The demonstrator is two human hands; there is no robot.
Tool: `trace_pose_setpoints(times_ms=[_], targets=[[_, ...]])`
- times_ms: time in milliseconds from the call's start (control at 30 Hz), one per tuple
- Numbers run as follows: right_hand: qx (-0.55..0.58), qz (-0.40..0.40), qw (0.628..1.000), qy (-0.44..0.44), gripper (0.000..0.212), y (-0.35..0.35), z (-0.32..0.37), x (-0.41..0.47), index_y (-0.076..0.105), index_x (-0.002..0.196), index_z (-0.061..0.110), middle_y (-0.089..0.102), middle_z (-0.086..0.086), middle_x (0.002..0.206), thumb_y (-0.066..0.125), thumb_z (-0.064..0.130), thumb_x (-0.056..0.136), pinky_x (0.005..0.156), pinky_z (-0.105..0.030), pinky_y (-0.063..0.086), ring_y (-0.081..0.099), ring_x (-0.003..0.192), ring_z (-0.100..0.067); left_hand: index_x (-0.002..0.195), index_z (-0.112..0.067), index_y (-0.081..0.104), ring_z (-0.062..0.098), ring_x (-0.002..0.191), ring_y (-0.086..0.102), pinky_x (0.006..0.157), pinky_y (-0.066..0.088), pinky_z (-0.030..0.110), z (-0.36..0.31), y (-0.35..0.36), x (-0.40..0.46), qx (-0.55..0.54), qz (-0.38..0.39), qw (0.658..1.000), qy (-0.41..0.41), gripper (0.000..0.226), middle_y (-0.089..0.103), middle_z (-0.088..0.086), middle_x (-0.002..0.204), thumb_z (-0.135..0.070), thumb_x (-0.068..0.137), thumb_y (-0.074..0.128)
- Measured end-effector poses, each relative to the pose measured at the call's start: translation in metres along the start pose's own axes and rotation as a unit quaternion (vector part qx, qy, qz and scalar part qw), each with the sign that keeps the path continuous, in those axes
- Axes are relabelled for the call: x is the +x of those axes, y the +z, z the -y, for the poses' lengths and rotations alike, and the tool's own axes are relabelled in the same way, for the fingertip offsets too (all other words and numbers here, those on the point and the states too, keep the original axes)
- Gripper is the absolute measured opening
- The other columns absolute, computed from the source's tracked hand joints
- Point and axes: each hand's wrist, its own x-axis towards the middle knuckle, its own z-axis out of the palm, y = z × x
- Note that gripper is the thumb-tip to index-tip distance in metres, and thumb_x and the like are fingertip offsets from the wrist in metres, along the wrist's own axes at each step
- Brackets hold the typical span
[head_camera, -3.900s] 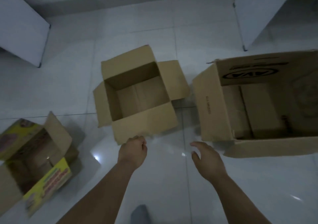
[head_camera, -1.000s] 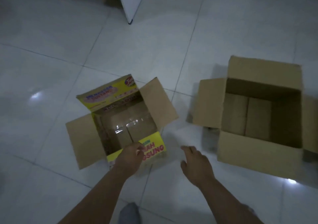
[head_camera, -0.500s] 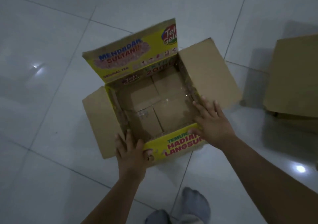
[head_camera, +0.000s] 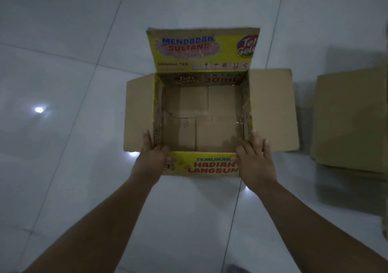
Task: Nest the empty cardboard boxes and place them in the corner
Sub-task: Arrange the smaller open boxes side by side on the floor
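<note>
Count: two cardboard boxes in view, two hands, one tiled floor (head_camera: 63, 167). The yellow printed box (head_camera: 201, 163) sits open on the floor at centre, empty, all four flaps folded outward — the far flap shows the printed lettering, the side flaps plain brown. The plain brown box (head_camera: 348, 121) stands to its right, apart from it, cut off by the frame edge.

The left hand (head_camera: 152, 159) grasps the near left corner of the yellow printed box, fingers along the left wall. The right hand (head_camera: 255, 161) grasps the near right corner, fingers over the right wall's rim.

Against the frame half a second earlier: the printed box now lies square to the viewer rather than skewed, and both hands have shifted outward to its two near corners. No box is nested yet.
</note>
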Motion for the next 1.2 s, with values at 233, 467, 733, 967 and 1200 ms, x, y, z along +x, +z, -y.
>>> trace_pose_setpoints(times_ms=[233,467,733,967,1200], targets=[[0.037,-0.033,0.995,0.085,0.058,-0.042,-0.036,0.064,0.005,0.147,0.019,-0.03,-0.011,0.15,0.021,0.042,0.097,0.114,-0.048,-0.014,-0.025,0.14,-0.033,0.145,-0.016,0.013,0.038,0.143,-0.006,0.112,0.026,0.047,-0.013,-0.051,0.086,-0.021,-0.14,0.99,0.012,0.062,-0.012,0.007,0.157,-0.031,0.092,0.041],[0.112,0.002,0.981,0.156,0.065,-0.063,-0.035,0.088,-0.004,0.147,0.011,-0.029,-0.016,0.151,0.023,0.044,0.097,0.116,-0.044,-0.008,-0.024,0.14,-0.032,0.147,-0.012,0.003,0.03,0.144,-0.01,0.114,0.021,0.045,-0.013,-0.082,0.122,-0.091,-0.072,0.993,-0.01,0.07,-0.017,0.012,0.156,-0.042,0.093,0.037],[0.15,-0.013,0.973,0.174,0.042,-0.061,-0.016,0.088,0.042,0.121,0.007,-0.032,-0.016,0.147,0.029,0.039,0.097,0.116,-0.045,-0.007,-0.023,0.14,-0.035,0.146,-0.009,0.002,0.027,0.145,-0.009,0.109,0.03,0.049,-0.006,-0.114,0.137,-0.045,-0.018,0.999,0.022,0.067,-0.021,0.012,0.155,-0.035,0.095,0.036],[0.117,-0.024,0.981,0.151,0.04,-0.051,-0.011,0.072,0.046,0.12,0.013,-0.034,-0.009,0.139,0.031,0.04,0.096,0.116,-0.041,-0.007,-0.022,0.14,-0.031,0.146,-0.015,0.01,0.026,0.145,0.003,0.095,0.045,0.043,0.007,-0.094,0.102,-0.024,-0.018,0.999,0.017,0.058,-0.013,0.014,0.156,-0.027,0.096,0.036],[0.125,-0.009,0.982,0.144,0.03,-0.032,0.019,0.034,0.048,0.112,0.016,-0.033,-0.01,0.143,0.032,0.036,0.097,0.115,-0.04,-0.008,-0.033,0.131,-0.028,0.146,-0.02,0.007,0.027,0.145,0.009,0.087,0.049,0.042,0.029,-0.072,0.07,0.004,0.009,1.0,0.01,0.058,-0.019,0.011,0.155,-0.023,0.097,0.038]])
